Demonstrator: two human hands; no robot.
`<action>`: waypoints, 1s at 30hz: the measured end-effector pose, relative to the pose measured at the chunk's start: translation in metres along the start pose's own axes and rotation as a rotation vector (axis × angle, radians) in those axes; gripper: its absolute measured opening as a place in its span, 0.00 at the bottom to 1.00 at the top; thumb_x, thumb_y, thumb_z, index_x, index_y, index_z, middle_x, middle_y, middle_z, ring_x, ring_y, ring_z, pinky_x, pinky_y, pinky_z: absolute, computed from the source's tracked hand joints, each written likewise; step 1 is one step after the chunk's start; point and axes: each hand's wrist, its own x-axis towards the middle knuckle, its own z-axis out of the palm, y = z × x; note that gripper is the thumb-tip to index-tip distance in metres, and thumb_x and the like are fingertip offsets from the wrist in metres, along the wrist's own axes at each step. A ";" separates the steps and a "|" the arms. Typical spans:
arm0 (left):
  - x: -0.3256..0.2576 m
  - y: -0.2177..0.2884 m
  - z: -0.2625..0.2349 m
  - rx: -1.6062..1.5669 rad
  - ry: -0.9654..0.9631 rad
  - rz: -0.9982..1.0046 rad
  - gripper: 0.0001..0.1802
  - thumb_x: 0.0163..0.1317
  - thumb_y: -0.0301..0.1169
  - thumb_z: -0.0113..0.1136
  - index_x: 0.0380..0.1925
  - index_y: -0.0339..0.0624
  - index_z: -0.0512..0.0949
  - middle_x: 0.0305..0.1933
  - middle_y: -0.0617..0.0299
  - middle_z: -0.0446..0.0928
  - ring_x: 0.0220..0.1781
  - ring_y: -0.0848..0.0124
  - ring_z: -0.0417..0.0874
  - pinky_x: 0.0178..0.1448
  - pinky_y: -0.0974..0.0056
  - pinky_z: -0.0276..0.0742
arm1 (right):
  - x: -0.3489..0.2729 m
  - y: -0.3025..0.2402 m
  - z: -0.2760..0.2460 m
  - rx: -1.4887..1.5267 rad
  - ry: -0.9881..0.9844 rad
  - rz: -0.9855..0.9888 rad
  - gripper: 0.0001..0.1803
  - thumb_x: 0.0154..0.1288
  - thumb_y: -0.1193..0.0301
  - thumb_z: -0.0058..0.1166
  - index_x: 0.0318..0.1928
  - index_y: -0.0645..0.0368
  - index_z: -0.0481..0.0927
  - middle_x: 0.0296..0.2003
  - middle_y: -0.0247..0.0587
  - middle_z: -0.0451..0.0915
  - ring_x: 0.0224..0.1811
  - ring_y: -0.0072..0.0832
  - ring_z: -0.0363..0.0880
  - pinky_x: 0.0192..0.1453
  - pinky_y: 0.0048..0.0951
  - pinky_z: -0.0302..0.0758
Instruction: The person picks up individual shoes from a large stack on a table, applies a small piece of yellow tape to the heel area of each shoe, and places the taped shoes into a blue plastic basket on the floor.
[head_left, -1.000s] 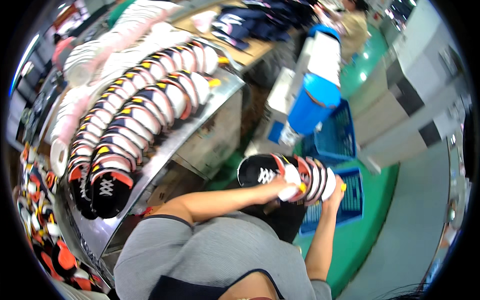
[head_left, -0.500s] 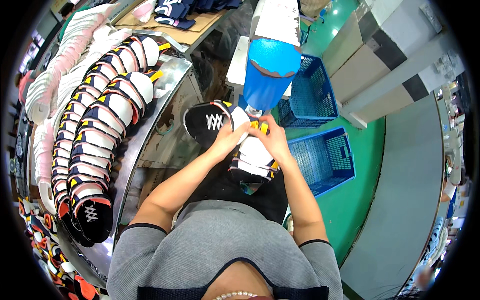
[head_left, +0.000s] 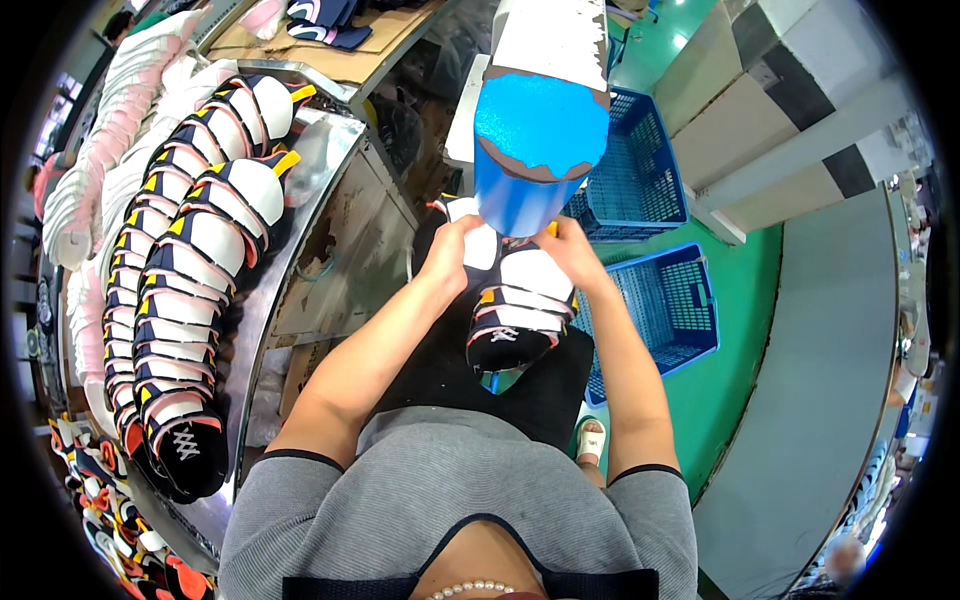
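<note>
A white, black and yellow shoe upper (head_left: 480, 247) is at the lower end of a blue round machine head (head_left: 535, 150), which hides part of it. My left hand (head_left: 448, 255) grips its left side, thumb and fingers closed on the white part. Closed on a yellow-edged part at the right is my right hand (head_left: 577, 255); its fingertips are partly behind the head. Just below, a short row of nested shoe uppers (head_left: 520, 308), white with a black laced toe at the near end, hangs over my lap.
Two long rows of nested shoe uppers (head_left: 185, 300) lie on a metal table (head_left: 290, 240) at left, beside pale pink and white pieces (head_left: 110, 130). Blue plastic crates (head_left: 665, 310) stand on the green floor at right. A grey panel (head_left: 800, 400) stands farther right.
Both hands have moved apart, the right one farther right, and the shoe upper has gone in under the machine head. Its black laced part has swung down from the left.
</note>
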 end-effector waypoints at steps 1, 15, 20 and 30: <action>0.001 0.003 0.006 -0.089 0.024 -0.067 0.13 0.60 0.31 0.52 0.41 0.35 0.76 0.38 0.57 0.80 0.38 0.65 0.81 0.43 0.62 0.75 | 0.001 0.005 -0.010 -0.009 0.030 -0.014 0.14 0.62 0.66 0.54 0.39 0.66 0.78 0.27 0.35 0.77 0.29 0.19 0.71 0.33 0.24 0.69; -0.120 -0.062 0.020 0.433 -0.385 0.138 0.24 0.62 0.37 0.58 0.54 0.36 0.68 0.49 0.61 0.75 0.49 0.74 0.75 0.55 0.68 0.70 | -0.103 0.044 -0.033 0.598 0.515 0.056 0.08 0.63 0.69 0.56 0.35 0.62 0.77 0.31 0.34 0.78 0.34 0.20 0.75 0.39 0.25 0.74; -0.122 -0.050 0.008 0.329 -0.396 0.190 0.23 0.59 0.34 0.61 0.52 0.38 0.70 0.48 0.62 0.76 0.48 0.74 0.77 0.53 0.68 0.72 | -0.105 0.034 -0.018 0.561 0.558 -0.061 0.07 0.64 0.72 0.54 0.38 0.62 0.77 0.32 0.31 0.77 0.33 0.17 0.72 0.38 0.20 0.71; -0.068 -0.020 -0.030 0.678 -0.101 0.557 0.20 0.55 0.35 0.63 0.44 0.34 0.75 0.40 0.58 0.79 0.43 0.70 0.79 0.49 0.66 0.73 | -0.069 -0.022 0.036 -0.401 0.193 -0.160 0.33 0.48 0.48 0.64 0.45 0.62 0.73 0.33 0.53 0.80 0.37 0.47 0.81 0.41 0.39 0.75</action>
